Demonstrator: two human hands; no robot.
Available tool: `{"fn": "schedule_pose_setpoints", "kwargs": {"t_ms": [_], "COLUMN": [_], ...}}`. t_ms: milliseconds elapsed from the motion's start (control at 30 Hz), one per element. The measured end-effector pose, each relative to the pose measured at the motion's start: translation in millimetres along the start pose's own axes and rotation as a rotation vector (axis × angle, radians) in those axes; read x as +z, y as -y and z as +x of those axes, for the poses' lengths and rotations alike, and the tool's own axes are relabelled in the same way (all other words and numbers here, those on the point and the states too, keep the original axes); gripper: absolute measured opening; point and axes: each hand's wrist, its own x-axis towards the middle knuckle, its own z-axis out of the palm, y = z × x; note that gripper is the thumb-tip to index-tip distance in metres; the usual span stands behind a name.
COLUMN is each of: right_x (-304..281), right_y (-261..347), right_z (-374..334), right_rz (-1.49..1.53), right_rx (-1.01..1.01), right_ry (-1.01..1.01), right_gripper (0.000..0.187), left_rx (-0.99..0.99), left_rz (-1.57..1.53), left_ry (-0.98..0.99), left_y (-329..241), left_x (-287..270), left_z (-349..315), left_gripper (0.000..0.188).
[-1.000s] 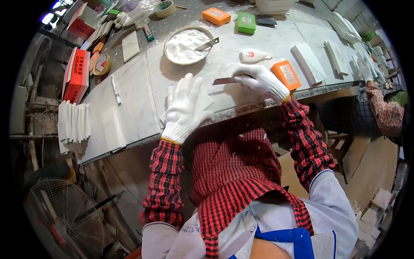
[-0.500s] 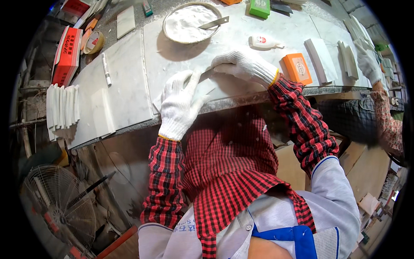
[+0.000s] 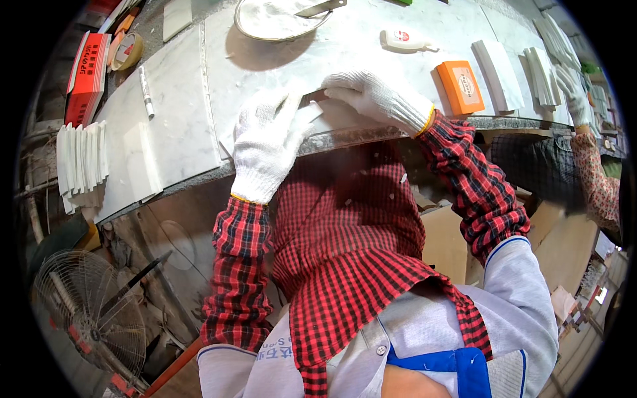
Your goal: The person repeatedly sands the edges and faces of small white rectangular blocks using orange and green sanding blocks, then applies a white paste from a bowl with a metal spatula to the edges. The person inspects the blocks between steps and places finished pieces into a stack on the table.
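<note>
Both my hands wear white knit gloves and work close together at the table's front edge. My left hand [image 3: 265,142] closes over a thin white stone strip [image 3: 314,113], whose end sticks out beside the thumb. My right hand [image 3: 378,99] has its fingers bent and pressed together, pointing toward the left hand. A thin dark flat piece [image 3: 309,99] shows in the gap between the hands; what the right fingers pinch is mostly hidden by the glove. Beyond the hands stands a bowl of white powder [image 3: 275,20] with a metal scraper [image 3: 321,8] in it.
On the stone-topped table [image 3: 182,93] lie a white squeeze bottle [image 3: 406,42], an orange box [image 3: 460,87], white stone strips [image 3: 497,76] and a marker [image 3: 146,91]. More strips [image 3: 83,156] stand at far left, near a red box [image 3: 88,78]. A co-worker's gloved hand [image 3: 573,96] is at right; a fan [image 3: 93,318] stands lower left.
The view has shifted, so the table and bowl sit higher in the picture. My hands stay together at the edge; the strip's end beside my left thumb shows more clearly.
</note>
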Motion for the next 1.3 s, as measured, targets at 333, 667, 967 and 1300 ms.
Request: {"fn": "schedule_pose_setpoints", "kwargs": {"t_ms": [333, 667, 967, 1300], "right_x": [13.2, 10.2, 11.9, -17.6], "right_y": [22.7, 69.8, 95.4, 78.2], "right_z": [-34.0, -83.8, -112.8, -92.0], "right_rz": [0.05, 0.656, 0.577, 0.526], "right_rx": [0.151, 0.771, 0.625, 0.582], "right_ry": [-0.129, -0.304, -0.243, -0.429], "right_gripper": [0.019, 0.026, 0.017, 0.018], "left_rx": [0.026, 0.101, -0.722, -0.293], "left_rz": [-0.018, -0.085, -0.614, -0.506], "left_ry": [-0.011, 0.023, -0.154, 0.287], "left_y": [-0.3, 28.5, -45.7, -68.0], "left_x": [6.5, 1.3, -25.1, -13.6], "left_z": [-3.3, 6.6, -15.6, -66.4], "left_gripper": [0.046, 0.06, 0.036, 0.044]}}
